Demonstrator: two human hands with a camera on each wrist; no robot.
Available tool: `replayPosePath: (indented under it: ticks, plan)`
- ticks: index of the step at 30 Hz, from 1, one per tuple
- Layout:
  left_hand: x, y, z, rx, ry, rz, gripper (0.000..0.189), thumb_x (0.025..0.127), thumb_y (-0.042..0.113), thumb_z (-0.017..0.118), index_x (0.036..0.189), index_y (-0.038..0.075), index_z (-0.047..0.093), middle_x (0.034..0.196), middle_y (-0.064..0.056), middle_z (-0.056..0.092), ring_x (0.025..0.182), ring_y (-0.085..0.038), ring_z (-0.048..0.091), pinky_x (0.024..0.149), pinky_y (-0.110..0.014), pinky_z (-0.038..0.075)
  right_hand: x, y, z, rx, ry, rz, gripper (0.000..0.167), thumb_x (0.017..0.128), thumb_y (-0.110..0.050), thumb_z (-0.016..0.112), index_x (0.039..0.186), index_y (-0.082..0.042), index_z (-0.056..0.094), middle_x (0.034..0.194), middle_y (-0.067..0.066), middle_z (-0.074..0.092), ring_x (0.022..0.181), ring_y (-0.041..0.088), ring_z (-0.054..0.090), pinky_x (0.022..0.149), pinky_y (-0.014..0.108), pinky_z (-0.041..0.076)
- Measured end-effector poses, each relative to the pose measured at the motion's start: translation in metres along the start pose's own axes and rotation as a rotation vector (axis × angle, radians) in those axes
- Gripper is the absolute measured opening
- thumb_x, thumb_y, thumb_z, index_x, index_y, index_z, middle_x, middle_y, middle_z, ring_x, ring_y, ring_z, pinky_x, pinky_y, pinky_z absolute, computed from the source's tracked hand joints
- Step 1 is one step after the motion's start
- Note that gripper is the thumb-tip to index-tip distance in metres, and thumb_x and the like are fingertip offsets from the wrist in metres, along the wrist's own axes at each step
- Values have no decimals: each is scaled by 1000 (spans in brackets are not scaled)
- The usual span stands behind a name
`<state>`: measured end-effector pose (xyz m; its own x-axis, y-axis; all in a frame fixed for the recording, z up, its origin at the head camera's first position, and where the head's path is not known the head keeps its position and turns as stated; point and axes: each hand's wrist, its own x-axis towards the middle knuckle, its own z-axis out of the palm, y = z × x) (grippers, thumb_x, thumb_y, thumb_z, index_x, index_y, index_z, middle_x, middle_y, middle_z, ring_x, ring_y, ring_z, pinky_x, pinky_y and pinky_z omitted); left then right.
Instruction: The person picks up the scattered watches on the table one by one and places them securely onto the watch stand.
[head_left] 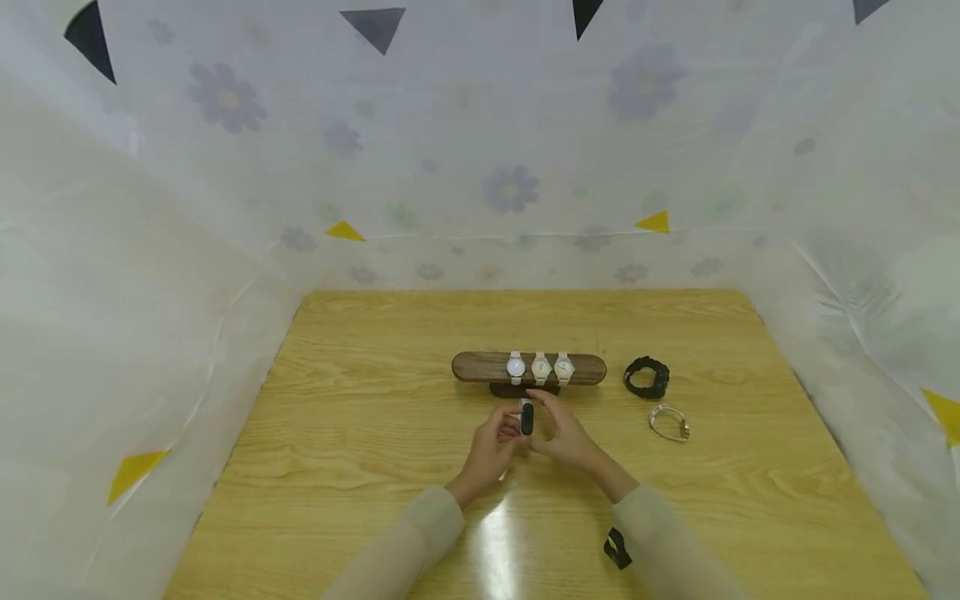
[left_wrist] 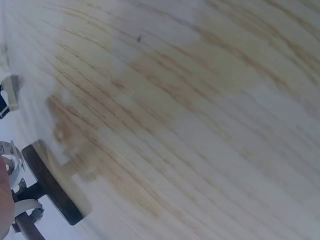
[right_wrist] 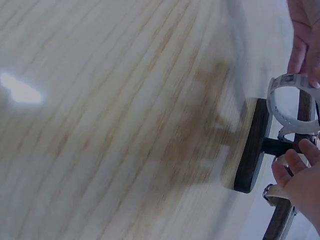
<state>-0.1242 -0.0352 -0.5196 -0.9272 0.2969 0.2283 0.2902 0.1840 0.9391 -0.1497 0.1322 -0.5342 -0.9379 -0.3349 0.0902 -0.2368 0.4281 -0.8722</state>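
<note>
A fitness band with a black face and a pale strap is between my two hands in the head view. My left hand grips it from the left side. My right hand bends round it from the right, forefinger near its upper end and thumb near its lower end. The right wrist view shows the pale strap as a closed loop. Just beyond the hands stands a wooden watch stand bearing three light watches. The left hand barely enters the left wrist view.
To the right of the stand lie a black watch and, nearer, a thin bracelet-style watch. A black band with yellow lies beside the right sleeve. Pale sheeting surrounds the wooden table at the back and sides.
</note>
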Motion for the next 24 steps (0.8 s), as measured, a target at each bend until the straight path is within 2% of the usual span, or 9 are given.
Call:
replayPosePath:
  ticks: [3, 5, 8, 12, 14, 16, 20, 22, 24]
  plan:
    - [1, 2, 0, -22, -14, 3, 38, 81, -12, 60, 117, -13, 47, 92, -29, 59, 84, -39, 61, 78, -35, 56, 1, 2, -2, -178, -26, -86, 75, 69, -12, 77, 135, -1, 42, 136, 20, 46, 126, 41, 40, 103, 62, 31]
    - [1, 4, 0, -37, -14, 8, 37, 81, -12, 60, 115, -14, 47, 92, -30, 59, 84, -40, 60, 78, -36, 56, 2, 3, -2, -234, -10, -129, 74, 67, -10, 79, 132, 1, 44, 132, 20, 50, 122, 40, 43, 102, 60, 34]
    - [2, 7, 1, -40, -21, 9, 36, 81, -12, 61, 113, -14, 47, 91, -30, 59, 84, -41, 61, 78, -33, 57, 2, 4, -2, -289, 30, -184, 72, 65, -9, 81, 128, 3, 48, 125, 20, 55, 116, 38, 49, 98, 57, 39]
    - [2, 9, 0, -39, -31, -3, 38, 81, -9, 62, 115, -14, 45, 92, -29, 61, 85, -40, 61, 79, -28, 57, 2, 6, -4, -299, 58, -212, 71, 63, -8, 83, 125, 3, 51, 121, 20, 58, 112, 38, 52, 95, 54, 43]
    - [3, 9, -1, -42, -18, -17, 39, 83, -7, 61, 118, -13, 43, 94, -29, 62, 87, -39, 62, 80, -27, 56, 2, 7, -7, -292, 51, -187, 70, 64, -8, 83, 126, 2, 51, 122, 20, 57, 113, 38, 52, 97, 54, 43]
    - [3, 7, -4, -24, 21, -17, 39, 86, -4, 59, 121, -11, 43, 95, -28, 62, 87, -38, 62, 79, -26, 56, 2, 8, -11, -273, 42, -136, 71, 65, -10, 83, 127, 1, 50, 124, 20, 55, 116, 39, 50, 98, 55, 41]
    - [4, 2, -13, -6, 156, -17, 30, 90, -5, 51, 120, -9, 46, 94, -27, 62, 84, -41, 61, 74, -29, 56, 2, 11, -20, -209, 43, -13, 71, 67, -15, 83, 128, -2, 49, 129, 19, 53, 120, 39, 48, 100, 55, 39]
    - [5, -2, -18, 10, 217, -37, 27, 90, -6, 50, 117, -9, 48, 94, -27, 62, 84, -41, 61, 72, -28, 56, 2, 13, -25, -183, 48, 20, 72, 67, -16, 83, 129, -2, 49, 128, 20, 54, 120, 39, 49, 99, 56, 40]
    - [6, -5, -24, 25, 250, -75, 26, 90, -7, 49, 116, -9, 50, 96, -27, 61, 86, -40, 60, 73, -26, 55, 1, 13, -30, -156, 48, 46, 72, 67, -15, 83, 129, -3, 49, 128, 20, 54, 120, 39, 49, 98, 56, 41]
